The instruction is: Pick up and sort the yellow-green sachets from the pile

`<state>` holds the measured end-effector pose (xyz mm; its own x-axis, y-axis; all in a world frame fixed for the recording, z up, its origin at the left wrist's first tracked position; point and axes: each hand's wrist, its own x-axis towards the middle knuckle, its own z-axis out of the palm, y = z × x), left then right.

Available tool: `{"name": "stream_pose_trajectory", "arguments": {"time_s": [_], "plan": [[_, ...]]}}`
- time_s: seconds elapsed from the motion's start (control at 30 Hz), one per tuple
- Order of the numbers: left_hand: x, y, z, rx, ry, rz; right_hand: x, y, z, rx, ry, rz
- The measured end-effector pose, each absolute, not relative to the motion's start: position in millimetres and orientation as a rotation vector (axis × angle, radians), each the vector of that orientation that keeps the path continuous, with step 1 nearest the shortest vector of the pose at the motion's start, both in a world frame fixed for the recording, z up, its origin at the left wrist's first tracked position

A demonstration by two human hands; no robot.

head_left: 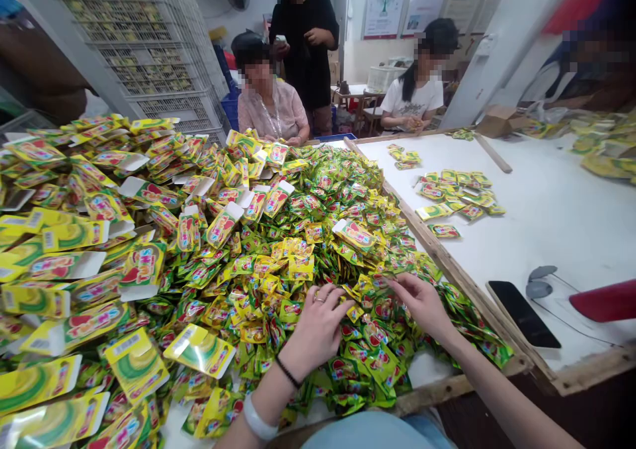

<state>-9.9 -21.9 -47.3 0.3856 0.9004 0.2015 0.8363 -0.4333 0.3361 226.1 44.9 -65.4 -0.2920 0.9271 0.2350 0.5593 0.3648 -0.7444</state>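
A large heap of small green and yellow sachets (278,303) spreads in front of me. My left hand (318,326), with a ring, a dark beaded bracelet and a pale bangle, rests over it with bent fingers apart. A small yellow sachet (354,313) lies by its fingertips. To the right, my right hand (415,300) pinches the edge of a green sachet (373,282) between thumb and fingers. Flat printed cartons (144,267), yellow and green with red hearts, are piled at the left. One carton (354,234) lies on the sachets beyond my hands.
A wooden strip (427,237) divides the table. Beyond it are a phone (524,313), sunglasses (540,282), a red object (603,301) and grouped cartons (460,194). Two people (273,104) (415,98) sit opposite; another person (304,45) stands behind. Stacked crates (144,51) rise at the left.
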Motion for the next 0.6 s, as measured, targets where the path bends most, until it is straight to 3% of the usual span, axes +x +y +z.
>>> {"name": "stream_pose_trajectory", "arguments": {"time_s": [0.07,0.13,0.33,0.6], "plan": [[0.5,-13.2,-58.8,2.472,1.463,0.525,227.4,35.6,-61.5,-1.266,-1.661,1.121],[5.6,-4.9,-64.0,2.397,1.448,0.642,227.9,25.5,-52.5,-1.211,-1.500,1.325],[-1.2,-2.0,-27.0,1.893,1.233,0.687,208.8,10.8,-15.5,-1.041,-1.956,1.296],[-15.4,-16.0,-5.6,1.679,1.089,0.638,189.6,25.8,-25.9,-0.946,-1.847,1.783]]}}
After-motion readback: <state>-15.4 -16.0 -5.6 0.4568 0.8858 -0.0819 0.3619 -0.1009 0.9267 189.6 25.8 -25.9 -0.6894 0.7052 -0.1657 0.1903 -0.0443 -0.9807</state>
